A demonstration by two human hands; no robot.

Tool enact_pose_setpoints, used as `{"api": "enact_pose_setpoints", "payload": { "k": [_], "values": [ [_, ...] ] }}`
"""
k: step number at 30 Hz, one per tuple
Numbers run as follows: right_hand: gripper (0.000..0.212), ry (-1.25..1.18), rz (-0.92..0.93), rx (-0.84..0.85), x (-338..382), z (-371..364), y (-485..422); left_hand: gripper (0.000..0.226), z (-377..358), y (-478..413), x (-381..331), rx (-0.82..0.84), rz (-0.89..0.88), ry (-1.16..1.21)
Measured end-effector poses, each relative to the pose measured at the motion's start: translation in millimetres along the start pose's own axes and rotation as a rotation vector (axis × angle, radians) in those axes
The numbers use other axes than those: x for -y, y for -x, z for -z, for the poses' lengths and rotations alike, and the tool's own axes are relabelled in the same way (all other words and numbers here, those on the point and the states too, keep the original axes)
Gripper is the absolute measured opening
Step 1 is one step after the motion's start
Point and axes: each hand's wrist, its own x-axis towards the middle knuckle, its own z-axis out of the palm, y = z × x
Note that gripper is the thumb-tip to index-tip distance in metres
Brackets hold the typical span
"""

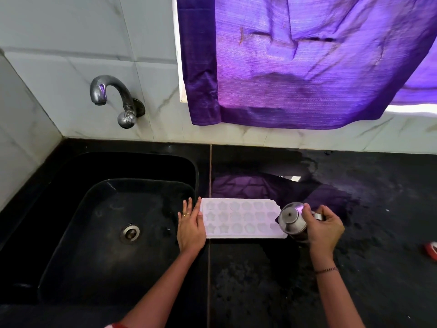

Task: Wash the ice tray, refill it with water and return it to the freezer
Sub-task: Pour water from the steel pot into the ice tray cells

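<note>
You stand at a black stone counter (260, 280) with a black sink (94, 233) set into its left side. The white ice tray (238, 217) lies flat on the counter just right of the sink, its long side running left to right, with three rows of star and flower shaped cups facing up. Whether the cups hold water cannot be told.

Your left hand (191, 227) lies flat with its fingers straight and together, its edge against the tray's left end. A ring (186, 214) shows on one finger.

Your right hand (325, 227) grips a small steel jug (292, 220) by the handle, fingers curled round it. The jug sits over the tray's right end, covering that corner, and its round top faces you. A thin bracelet (326, 270) circles that wrist.

In the sink, a metal drain (129, 233) sits near the middle. A curved metal tap (111, 95) juts from the pale tiled wall (59, 67) above it. A purple curtain (295, 55) hangs above the counter, and its colour reflects in the wet stone behind the tray. A red object (431, 250) shows partly at the far right edge.
</note>
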Motion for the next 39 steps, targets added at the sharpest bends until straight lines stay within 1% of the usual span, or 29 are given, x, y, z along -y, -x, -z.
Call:
{"api": "enact_pose_setpoints", "payload": {
  "k": [7,12,16,21,27,32,35,37,39],
  "values": [
    [0.045,0.084,0.085,0.019,3,7,-1,0.054,0,0,0,-0.004,0.001,0.005],
    [0.044,0.157,0.179,0.046,6,9,-2,0.055,0,0,-1,-0.003,0.002,0.015],
    [0.046,0.228,0.268,0.091,9,10,-1,0.055,1,0,-2,-0.003,0.002,0.018],
    [0.049,0.294,0.331,0.154,17,10,0,0.055,0,-1,-1,-0.001,0.000,0.016],
    [0.052,0.309,0.339,0.158,19,8,0,0.056,2,-1,-3,0.011,0.011,0.014],
    [0.047,0.303,0.322,0.134,16,8,-1,0.056,4,0,-5,0.014,0.002,-0.001],
    [0.044,0.255,0.272,0.085,15,7,-2,0.053,6,0,-8,0.008,0.010,0.016],
    [0.044,0.205,0.243,0.056,18,5,-2,0.046,7,0,-11,-0.008,0.043,0.056],
    [0.043,0.131,0.211,0.040,23,1,0,0.046,9,-2,-17,-0.024,0.091,0.094]
  ]
}}
